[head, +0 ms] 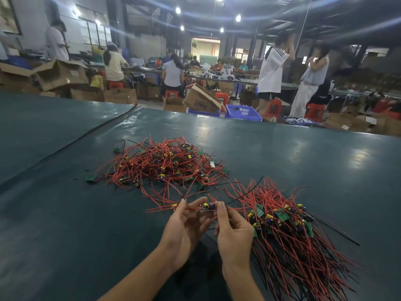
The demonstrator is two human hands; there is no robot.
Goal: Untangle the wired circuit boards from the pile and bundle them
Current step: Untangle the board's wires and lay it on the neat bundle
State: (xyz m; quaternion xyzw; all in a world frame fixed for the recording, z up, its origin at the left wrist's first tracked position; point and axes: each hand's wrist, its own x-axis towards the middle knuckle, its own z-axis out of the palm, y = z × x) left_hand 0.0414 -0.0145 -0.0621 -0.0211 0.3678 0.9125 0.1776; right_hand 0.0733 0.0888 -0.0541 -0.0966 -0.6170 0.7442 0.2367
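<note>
A tangled pile [160, 166] of small green circuit boards with red and black wires lies on the dark green table [65, 213], ahead of my hands. To the right lies a combed bundle [290, 231] of boards, its wires trailing toward the near right. Between my hands, just above the table, is one wired circuit board [207, 207]. My left hand [184, 224] pinches its left end and red wires. Its right end is pinched by the thumb and forefinger of my right hand [233, 231].
A seam in the table cover [91, 131] runs diagonally at the left. Beyond the far table edge stand cardboard boxes [201, 98], a blue basket [243, 112], red stools and several people at other benches.
</note>
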